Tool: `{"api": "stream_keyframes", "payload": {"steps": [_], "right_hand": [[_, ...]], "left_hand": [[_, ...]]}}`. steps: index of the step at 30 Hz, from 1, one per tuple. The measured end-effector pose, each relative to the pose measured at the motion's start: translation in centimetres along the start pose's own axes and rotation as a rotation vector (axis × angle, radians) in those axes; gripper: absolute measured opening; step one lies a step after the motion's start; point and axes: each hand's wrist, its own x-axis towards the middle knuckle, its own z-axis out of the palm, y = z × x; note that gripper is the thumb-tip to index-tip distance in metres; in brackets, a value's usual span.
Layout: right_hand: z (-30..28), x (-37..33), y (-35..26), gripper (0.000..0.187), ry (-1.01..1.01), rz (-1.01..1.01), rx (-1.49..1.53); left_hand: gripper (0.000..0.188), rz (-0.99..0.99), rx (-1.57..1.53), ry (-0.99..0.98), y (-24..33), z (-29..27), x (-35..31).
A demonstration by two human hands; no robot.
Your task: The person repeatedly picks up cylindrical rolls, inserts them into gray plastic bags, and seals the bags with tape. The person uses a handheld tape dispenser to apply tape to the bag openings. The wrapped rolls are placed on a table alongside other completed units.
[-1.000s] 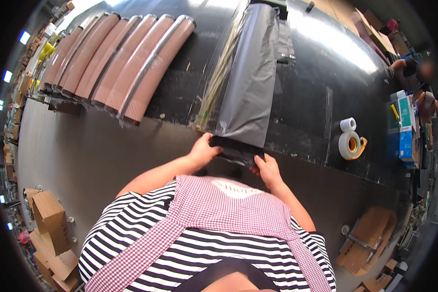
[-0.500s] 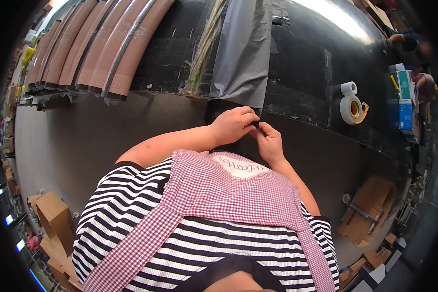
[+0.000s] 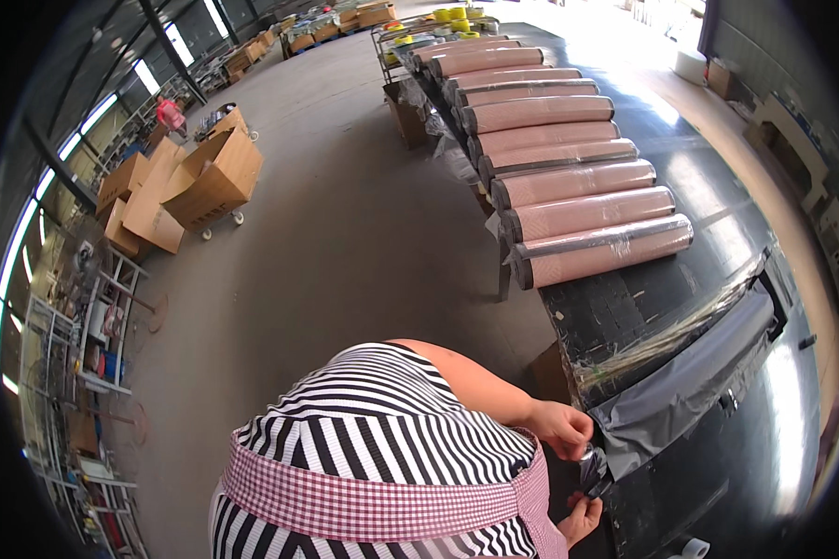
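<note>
A long grey plastic-like sheet point(image 3: 685, 391) lies across the black table at the right. At its near end, by the table's edge, is a bunched piece of shiny dark film point(image 3: 591, 469). My left hand point(image 3: 561, 429) is closed just above this film, its fingertips pinched together; what lies between them is too small to make out. Below it, my right hand point(image 3: 583, 522) pinches the lower edge of the dark film between thumb and fingers. Beside the sheet runs a bundle of pale strands point(image 3: 657, 340).
Several pink rolls point(image 3: 606, 247) wrapped in clear film line the black table point(image 3: 615, 312). A white roll point(image 3: 694, 548) sits at the bottom edge. Cardboard boxes point(image 3: 216, 182) on wheels stand on the floor at left, near metal racks point(image 3: 103, 326). Someone in red point(image 3: 170, 114) is farther back.
My view has swung to the left, so the table now appears at the right and the floor and boxes show. Shiny dark film now shows between my hands, which are farther apart.
</note>
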Motion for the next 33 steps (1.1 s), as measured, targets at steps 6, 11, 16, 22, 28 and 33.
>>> {"api": "stream_keyframes", "payload": {"steps": [6,11,16,22,28,33], "right_hand": [[0.6,0.4,-4.9,0.04,-0.227,0.112,-0.423],[-4.9,3.2,3.8,0.033,-0.268,-0.011,-0.158],[-4.9,3.2,-1.5,0.032,-0.297,0.118,-0.023],[-7.5,3.3,-0.2,0.026,-0.236,0.122,0.036],[-4.5,0.6,-5.6,0.019,-0.051,-0.009,-0.202],[-2.0,2.4,-8.0,0.009,0.068,-0.316,-0.49]], "left_hand": [[0.03,-0.871,1.716,0.707,-4.9,-17.6,-20.7],[0.061,-0.983,1.498,0.674,1.0,-15.0,-17.8],[0.056,-0.197,-0.044,0.67,1.6,-15.9,-15.3],[0.042,-0.213,0.065,0.753,4.1,-16.9,-15.9],[0.015,-0.075,1.432,0.954,1.6,-18.7,-16.1],[0.011,0.591,1.707,0.497,3.6,-9.9,-6.6]]}}
